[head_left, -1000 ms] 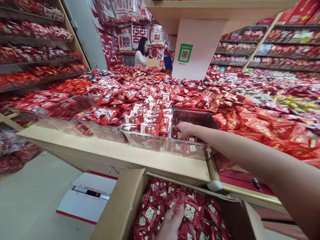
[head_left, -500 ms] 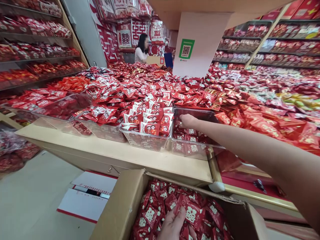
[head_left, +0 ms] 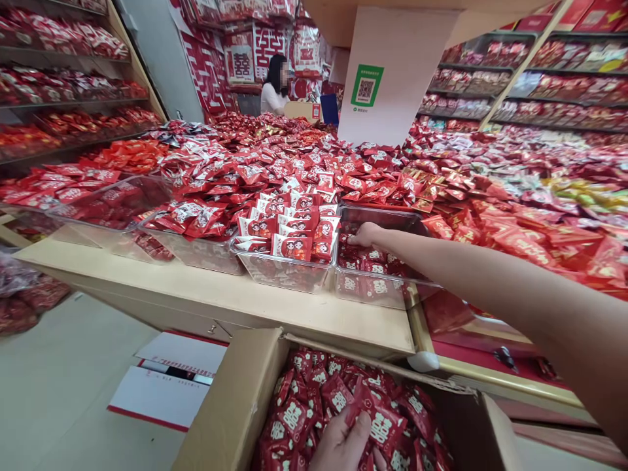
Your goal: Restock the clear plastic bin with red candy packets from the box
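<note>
My left hand [head_left: 343,439] is inside a cardboard box [head_left: 230,405], its thumb and fingers closed on a red candy packet [head_left: 381,424] with pale double-happiness print. Many matching packets [head_left: 294,418] lie heaped around it in the box. My right hand [head_left: 366,234] reaches down into a clear plastic bin [head_left: 387,212] on the counter, its fingers curled low among the same dark red packets [head_left: 350,260]. Whatever those fingertips grip is hidden. Just left of that bin, another clear bin [head_left: 289,275] holds rows of red and white packets with cartoon faces.
A wooden counter [head_left: 294,314] runs behind the box, loaded with bins and heaps of red packets. A white post [head_left: 392,85] with a QR sign rises from the display. A person [head_left: 275,88] sits far back. On the floor lies a flattened white carton [head_left: 157,396].
The view has tilted slightly. My right hand has shifted a little left within the bin. My left hand stays on the packet in the box.
</note>
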Action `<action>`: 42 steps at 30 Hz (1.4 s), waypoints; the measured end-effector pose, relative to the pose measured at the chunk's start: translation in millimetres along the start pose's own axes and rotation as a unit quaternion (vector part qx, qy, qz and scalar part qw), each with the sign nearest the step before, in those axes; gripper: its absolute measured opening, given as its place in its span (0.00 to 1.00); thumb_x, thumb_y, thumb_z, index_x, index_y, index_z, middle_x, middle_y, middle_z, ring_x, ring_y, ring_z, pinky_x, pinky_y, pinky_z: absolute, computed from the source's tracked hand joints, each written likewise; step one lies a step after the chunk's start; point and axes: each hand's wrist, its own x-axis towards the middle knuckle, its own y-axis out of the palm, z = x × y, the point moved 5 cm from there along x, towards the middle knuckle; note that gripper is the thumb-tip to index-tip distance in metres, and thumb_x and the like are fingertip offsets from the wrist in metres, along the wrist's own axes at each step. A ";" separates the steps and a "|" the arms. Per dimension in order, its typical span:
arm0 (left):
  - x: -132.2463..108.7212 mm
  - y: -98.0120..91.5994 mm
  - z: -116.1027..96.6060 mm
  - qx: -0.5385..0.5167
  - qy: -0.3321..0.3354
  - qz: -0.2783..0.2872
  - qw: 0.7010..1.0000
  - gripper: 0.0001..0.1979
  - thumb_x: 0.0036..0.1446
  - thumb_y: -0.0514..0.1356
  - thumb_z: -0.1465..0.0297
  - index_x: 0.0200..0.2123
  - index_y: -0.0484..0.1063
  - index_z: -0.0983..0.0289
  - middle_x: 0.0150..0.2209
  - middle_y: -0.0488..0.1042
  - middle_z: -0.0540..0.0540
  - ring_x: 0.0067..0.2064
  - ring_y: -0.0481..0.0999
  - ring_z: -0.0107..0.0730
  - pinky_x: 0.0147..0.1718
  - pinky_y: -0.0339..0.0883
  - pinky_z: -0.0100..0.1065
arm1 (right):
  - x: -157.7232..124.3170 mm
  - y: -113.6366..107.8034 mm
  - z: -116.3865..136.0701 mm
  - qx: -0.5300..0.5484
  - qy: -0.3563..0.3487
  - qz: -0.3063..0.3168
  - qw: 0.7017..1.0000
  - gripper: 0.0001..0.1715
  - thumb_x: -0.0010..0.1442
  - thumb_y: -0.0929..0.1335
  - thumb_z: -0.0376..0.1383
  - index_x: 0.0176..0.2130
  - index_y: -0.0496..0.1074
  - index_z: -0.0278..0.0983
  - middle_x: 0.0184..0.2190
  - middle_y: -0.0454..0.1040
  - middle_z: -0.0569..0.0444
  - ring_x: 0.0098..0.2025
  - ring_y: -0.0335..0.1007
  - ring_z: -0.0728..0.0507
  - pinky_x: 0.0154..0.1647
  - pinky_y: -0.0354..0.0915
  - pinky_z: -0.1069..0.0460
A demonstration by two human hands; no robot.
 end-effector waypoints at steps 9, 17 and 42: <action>-5.9 -5.5 -12.0 0.042 0.036 -0.054 0.997 0.25 0.50 0.51 0.54 0.47 0.66 0.63 0.47 0.70 0.56 0.49 0.66 0.39 0.48 0.56 0.34 | -6.8 -13.9 6.5 -0.089 -0.017 -0.055 0.994 0.24 0.35 0.72 0.39 0.33 0.66 0.33 0.26 0.70 0.53 0.26 0.66 0.47 0.22 0.60 0.56; -6.5 -21.6 1.9 0.197 0.015 -0.147 0.969 0.32 0.49 0.55 0.65 0.57 0.50 0.66 0.58 0.54 0.61 0.57 0.54 0.42 0.54 0.44 0.39 | -142.0 -87.5 0.5 0.131 -0.176 -0.206 0.954 0.24 0.43 0.69 0.43 0.39 0.64 0.35 0.27 0.69 0.53 0.28 0.64 0.48 0.25 0.59 0.54; -44.8 16.9 -104.6 0.132 0.214 -0.042 0.967 0.18 0.56 0.49 0.61 0.38 0.70 0.68 0.32 0.73 0.52 0.35 0.68 0.32 0.37 0.61 0.32 | -313.1 44.1 -42.5 0.188 -0.351 -0.181 0.899 0.16 0.51 0.66 0.36 0.42 0.65 0.41 0.46 0.66 0.48 0.49 0.59 0.40 0.46 0.59 0.43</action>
